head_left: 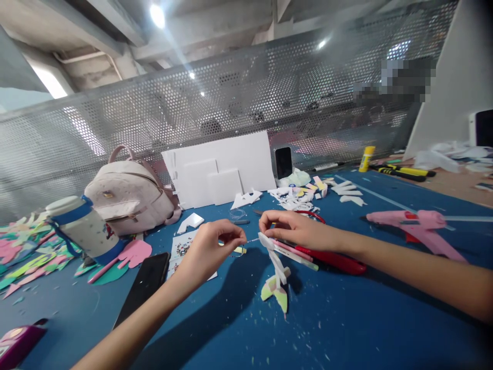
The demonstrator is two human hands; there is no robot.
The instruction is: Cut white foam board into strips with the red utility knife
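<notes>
My left hand (215,244) is closed in a pinch, thumb against fingertips. From there a thin pale strand runs to a white foam craft piece (278,264) with yellow-green, leaf-shaped ends. My right hand (290,226) has its bent fingers closed at the top of this piece, which hangs or leans over the blue table. Whatever sits in the left fingertips is too small to name. Behind and under the right hand lie pens (295,254) and a red-handled tool (339,261). Beneath the left hand is a sheet with small coloured bits (179,252).
A pink glue gun (412,220) lies at the right, a glue stick (366,159) and yellow-black cutters (404,171) behind it. White foam scraps (295,198) are at the back. On the left are a phone (142,288), a bottle (84,226) and a backpack (129,195).
</notes>
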